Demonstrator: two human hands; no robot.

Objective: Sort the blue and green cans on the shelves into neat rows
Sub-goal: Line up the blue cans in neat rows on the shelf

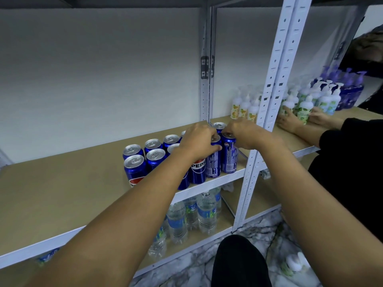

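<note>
Two hands work at the right end of a block of blue cans [153, 156] standing upright on the tan shelf [68, 183], packed in two rows running from near left to far right. No green can is in view. The left hand [199, 141] curls over the top of one blue can [213, 160] in the near row, thumb against its side, holding it. The right hand [246, 134] pinches the rim of the end can [229, 156] just beside it, fingers bent down onto the lid. Both cans stand close to the white front edge [217, 179] of the shelf and near the white post [255, 154]. Judging from this, the risk is a tip or a slide: gripped from the top only, either can could tilt if nudged sideways, knock its touching neighbours and break the row, or slip over the front edge onto the water bottles [192, 216] on the shelf below. To the right, beyond the post, another person's hands [288, 121] handle pump bottles [306, 104], well apart from the cans
</note>
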